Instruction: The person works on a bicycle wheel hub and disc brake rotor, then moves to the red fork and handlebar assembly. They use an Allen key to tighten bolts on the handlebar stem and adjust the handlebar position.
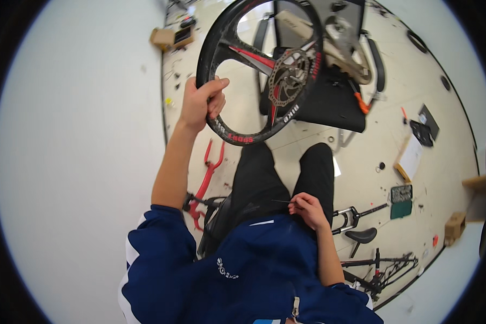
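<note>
Left of centre, I see the left hand (202, 102) clenched on a black bicycle wheel (256, 59), whose top is cut off by the upper edge. Lower and further right, the right hand (309, 209) pinches a thin dark rod (280, 201); its kind I can't make out from here, one end lost in the grip. Farther right, the wheel partly hides a black chair (329, 112).

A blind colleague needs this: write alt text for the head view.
A person's left hand grips a black bicycle wheel with a metal disc, while the right hand holds a thin dark rod. Ahead stands a black chair with an orange-handled tool on it; a red frame part and a saddle are on the floor.
</note>
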Demonstrator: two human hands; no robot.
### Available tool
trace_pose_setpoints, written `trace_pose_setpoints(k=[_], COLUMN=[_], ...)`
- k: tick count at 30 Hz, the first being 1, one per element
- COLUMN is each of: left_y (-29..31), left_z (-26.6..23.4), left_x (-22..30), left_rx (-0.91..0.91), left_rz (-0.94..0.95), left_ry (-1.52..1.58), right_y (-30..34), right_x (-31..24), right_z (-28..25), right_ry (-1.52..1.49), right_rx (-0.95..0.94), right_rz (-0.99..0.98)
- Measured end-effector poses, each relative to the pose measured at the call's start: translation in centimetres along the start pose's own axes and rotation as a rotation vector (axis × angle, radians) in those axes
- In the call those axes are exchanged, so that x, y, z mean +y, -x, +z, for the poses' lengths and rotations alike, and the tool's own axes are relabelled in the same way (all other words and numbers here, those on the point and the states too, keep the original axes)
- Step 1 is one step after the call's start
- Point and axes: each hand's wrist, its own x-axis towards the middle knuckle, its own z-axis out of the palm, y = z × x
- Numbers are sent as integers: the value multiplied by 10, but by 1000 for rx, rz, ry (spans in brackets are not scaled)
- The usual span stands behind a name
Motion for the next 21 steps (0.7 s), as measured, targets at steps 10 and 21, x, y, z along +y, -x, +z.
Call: trace_pose_setpoints(k=[10,21], left_y=[131,180], left_z=[-80,-185], left_x=[41,-31], left_rx=[340,711], left_rz=[-299,-530], left_ry=[-447,-646], right_y=[-15,-41], right_x=[-6,-12], right_z=[-1,8], right_ry=[41,87], right_rx=[-44,-64], right_rz=[61,177])
